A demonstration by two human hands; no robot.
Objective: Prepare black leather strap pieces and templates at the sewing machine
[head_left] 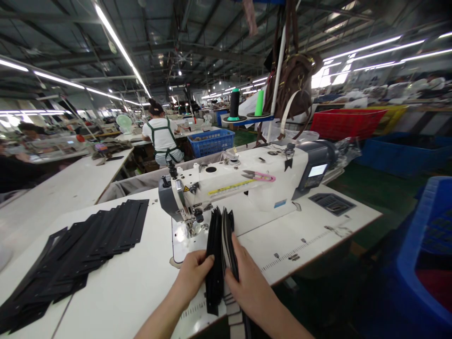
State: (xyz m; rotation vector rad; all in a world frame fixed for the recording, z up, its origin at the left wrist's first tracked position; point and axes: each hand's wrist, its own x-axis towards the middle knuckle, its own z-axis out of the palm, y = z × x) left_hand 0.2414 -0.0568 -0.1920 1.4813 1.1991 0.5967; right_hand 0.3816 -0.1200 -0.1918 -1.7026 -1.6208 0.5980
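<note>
My left hand (195, 270) grips a stack of black fabric strips (214, 263) from its left side, thumb lying along the top. On the right, my right hand (247, 278) is wrapped round a second bundle of black pieces with pale grey edges (229, 249). Both bundles stand on edge, side by side, over the front of the sewing table (141, 292). Just behind them is the needle area of a white sewing machine (226, 181). A fanned pile of flat black pieces (88, 254) lies on the table to the left.
Pink-handled thread snips (259, 176) rest on the machine arm. Black thread (234, 104) and green thread (259, 103) stand behind it. A blue crate (420, 245) is close at right. Further back are a red bin (346, 126) and a seated person (160, 134).
</note>
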